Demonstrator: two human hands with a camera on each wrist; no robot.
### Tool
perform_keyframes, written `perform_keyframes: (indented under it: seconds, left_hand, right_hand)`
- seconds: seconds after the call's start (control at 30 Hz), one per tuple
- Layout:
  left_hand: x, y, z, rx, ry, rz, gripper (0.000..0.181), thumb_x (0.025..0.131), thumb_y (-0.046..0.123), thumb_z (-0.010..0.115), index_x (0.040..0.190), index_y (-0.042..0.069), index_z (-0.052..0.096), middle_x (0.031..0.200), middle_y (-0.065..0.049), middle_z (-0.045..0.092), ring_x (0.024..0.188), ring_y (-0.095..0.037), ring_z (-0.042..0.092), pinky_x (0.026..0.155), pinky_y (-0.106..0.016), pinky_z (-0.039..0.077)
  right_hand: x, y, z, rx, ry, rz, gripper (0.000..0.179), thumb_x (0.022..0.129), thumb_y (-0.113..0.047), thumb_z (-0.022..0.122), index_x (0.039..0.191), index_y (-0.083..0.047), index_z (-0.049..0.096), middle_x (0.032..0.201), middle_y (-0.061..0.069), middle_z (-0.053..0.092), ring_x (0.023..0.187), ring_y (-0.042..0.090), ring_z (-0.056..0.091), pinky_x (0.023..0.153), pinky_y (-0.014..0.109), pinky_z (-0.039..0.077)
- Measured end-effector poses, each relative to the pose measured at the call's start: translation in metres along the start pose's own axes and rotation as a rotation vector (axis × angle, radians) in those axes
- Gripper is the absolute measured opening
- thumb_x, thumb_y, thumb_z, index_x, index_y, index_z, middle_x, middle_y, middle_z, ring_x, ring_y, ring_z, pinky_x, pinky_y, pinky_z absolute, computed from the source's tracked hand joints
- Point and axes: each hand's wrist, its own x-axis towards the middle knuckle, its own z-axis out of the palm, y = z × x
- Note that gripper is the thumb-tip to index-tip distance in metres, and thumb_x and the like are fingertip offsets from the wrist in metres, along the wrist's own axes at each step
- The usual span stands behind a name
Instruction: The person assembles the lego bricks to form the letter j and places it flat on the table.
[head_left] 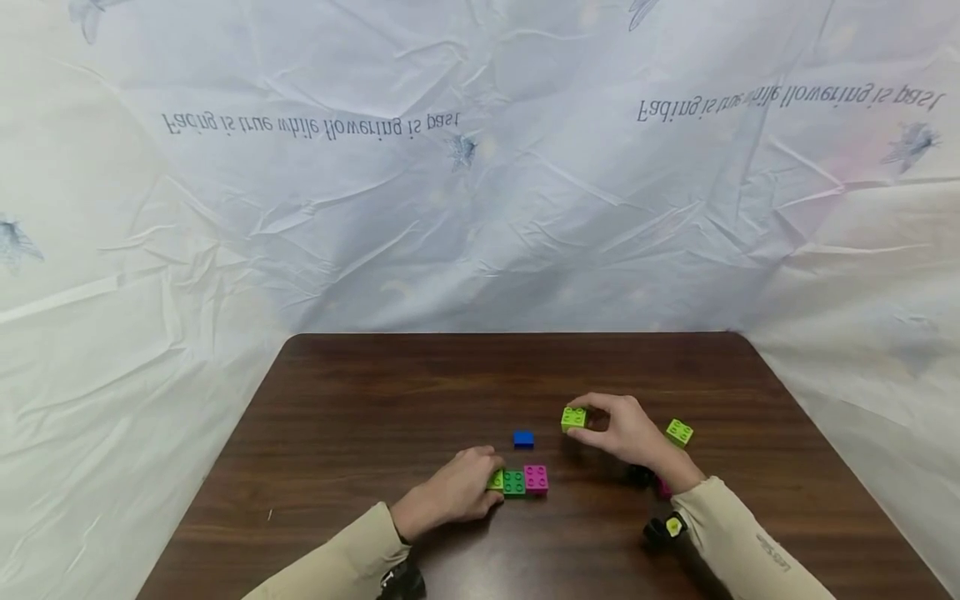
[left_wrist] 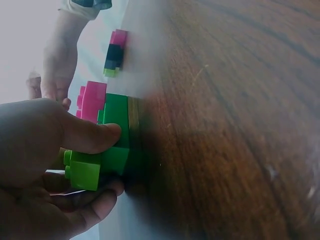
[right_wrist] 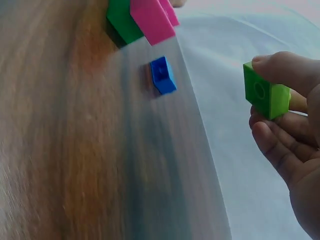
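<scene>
My left hand (head_left: 461, 487) grips a small block assembly near the middle of the table. In the left wrist view it has a long green block (left_wrist: 117, 112) at the bottom, with a pink block (left_wrist: 93, 100) and a lime block (left_wrist: 85, 172) on top; the thumb lies on its side. My right hand (head_left: 622, 429) pinches another lime block (head_left: 573, 418) between thumb and fingers, ahead and to the right of the assembly. The right wrist view shows the hollow underside of this lime block (right_wrist: 259, 89). Between the hands, a blue block (head_left: 523, 439) lies just beyond the assembly.
A further lime block (head_left: 679, 432) lies right of my right hand, and a pink block (head_left: 664, 488) shows partly from under that wrist. The brown table (head_left: 360, 400) has a white printed sheet (head_left: 480, 233) hanging behind its far edge.
</scene>
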Motion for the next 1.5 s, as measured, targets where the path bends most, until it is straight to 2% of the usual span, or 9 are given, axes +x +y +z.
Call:
perform_keyframes:
  seconds: [0.27, 0.53, 0.93, 1.13, 1.3, 1.5]
  left_hand:
    - [0.001, 0.0, 0.002, 0.01, -0.007, 0.005, 0.029, 0.084, 0.025, 0.077, 0.106, 0.008, 0.07, 0.091, 0.004, 0.06, 0.078, -0.002, 0.052, 0.067, -0.019, 0.047]
    - [0.001, 0.002, 0.001, 0.012, -0.018, 0.001, 0.029, 0.085, 0.026, 0.076, 0.106, 0.008, 0.07, 0.092, 0.003, 0.061, 0.081, -0.003, 0.056, 0.069, -0.02, 0.05]
    - [0.003, 0.002, 0.004, 0.027, -0.005, 0.016, 0.029, 0.085, 0.027, 0.076, 0.105, 0.008, 0.069, 0.093, 0.002, 0.062, 0.082, -0.004, 0.058, 0.07, -0.021, 0.05]
    - [0.004, 0.001, 0.001, 0.036, 0.009, 0.023, 0.028, 0.084, 0.027, 0.076, 0.103, 0.008, 0.069, 0.092, 0.002, 0.062, 0.081, -0.005, 0.058, 0.07, -0.022, 0.051]
    - [0.003, -0.001, 0.0, 0.051, 0.033, 0.03, 0.025, 0.083, 0.027, 0.077, 0.1, 0.01, 0.069, 0.089, 0.003, 0.061, 0.079, -0.006, 0.057, 0.069, -0.023, 0.051]
    - [0.002, -0.002, 0.001, 0.043, 0.033, 0.041, 0.025, 0.084, 0.026, 0.076, 0.101, 0.009, 0.069, 0.09, 0.001, 0.061, 0.079, -0.007, 0.058, 0.068, -0.022, 0.051]
  right_hand:
    - [0.001, -0.01, 0.015, 0.04, 0.003, -0.146, 0.033, 0.084, -0.032, 0.077, 0.114, -0.022, 0.068, 0.106, -0.01, 0.069, 0.088, 0.002, 0.063, 0.075, 0.028, 0.055]
    - [0.0, -0.016, 0.028, 0.098, -0.03, -0.237, 0.036, 0.085, -0.026, 0.076, 0.119, -0.021, 0.066, 0.109, -0.007, 0.068, 0.09, 0.004, 0.063, 0.076, 0.031, 0.055]
    - [-0.004, -0.017, 0.043, 0.151, -0.069, -0.281, 0.037, 0.086, -0.023, 0.075, 0.121, -0.02, 0.065, 0.114, -0.004, 0.068, 0.101, 0.01, 0.064, 0.08, 0.038, 0.055]
    - [-0.004, -0.021, 0.045, 0.181, -0.078, -0.284, 0.037, 0.085, -0.021, 0.076, 0.12, -0.02, 0.065, 0.112, -0.004, 0.067, 0.098, 0.01, 0.064, 0.077, 0.038, 0.055]
    - [-0.005, -0.025, 0.047, 0.186, -0.08, -0.286, 0.038, 0.082, -0.015, 0.079, 0.118, -0.013, 0.067, 0.109, 0.0, 0.068, 0.097, 0.014, 0.065, 0.077, 0.04, 0.056]
    - [-0.01, -0.026, 0.053, 0.183, -0.071, -0.282, 0.04, 0.078, -0.008, 0.081, 0.115, -0.004, 0.068, 0.107, 0.007, 0.069, 0.098, 0.022, 0.066, 0.079, 0.043, 0.055]
